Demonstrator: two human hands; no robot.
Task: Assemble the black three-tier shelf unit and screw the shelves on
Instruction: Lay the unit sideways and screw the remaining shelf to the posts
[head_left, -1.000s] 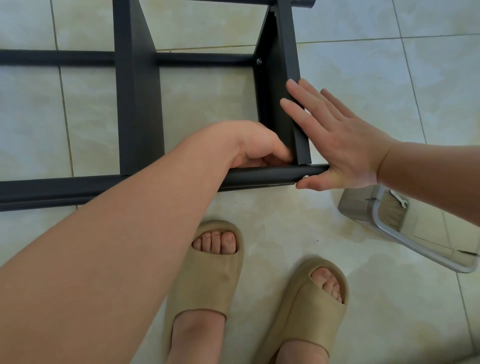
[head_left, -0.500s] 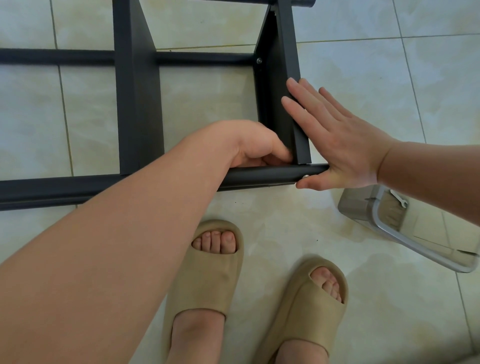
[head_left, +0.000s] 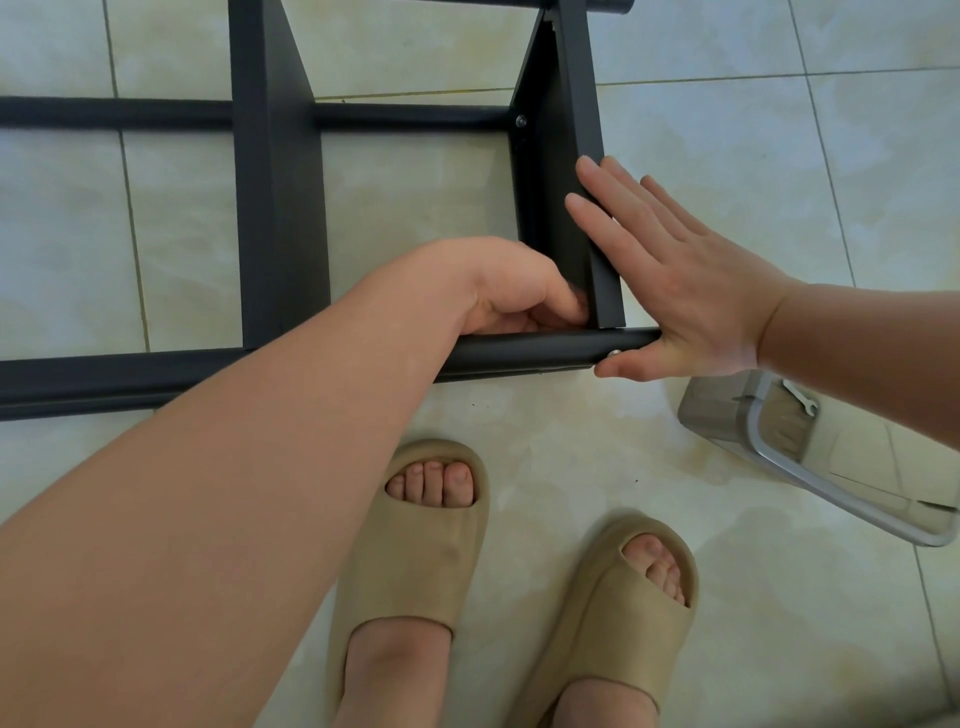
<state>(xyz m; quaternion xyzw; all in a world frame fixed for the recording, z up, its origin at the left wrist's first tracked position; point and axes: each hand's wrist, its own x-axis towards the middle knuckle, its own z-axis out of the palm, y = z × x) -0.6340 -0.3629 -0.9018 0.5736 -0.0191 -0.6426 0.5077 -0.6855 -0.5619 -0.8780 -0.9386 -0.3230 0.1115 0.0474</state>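
Right hand (head_left: 691, 296) flat on the end shelf (head_left: 545, 197), fingers straight; left hand (head_left: 511, 291) curled in the corner (can't tell around what).

**Curled on the left, flat on the right**

The left hand (head_left: 514, 293) reaches forward on a bare, outstretched left forearm (head_left: 234, 493), knuckles up, fingers curled under and mostly hidden. The right hand (head_left: 675, 291) enters from the right, flat, fingers straight and together, thumb stretched out below.

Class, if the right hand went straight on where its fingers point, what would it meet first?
Probably the black end shelf: the right hand lies flat against its outer edge, fingers pointing up-left.
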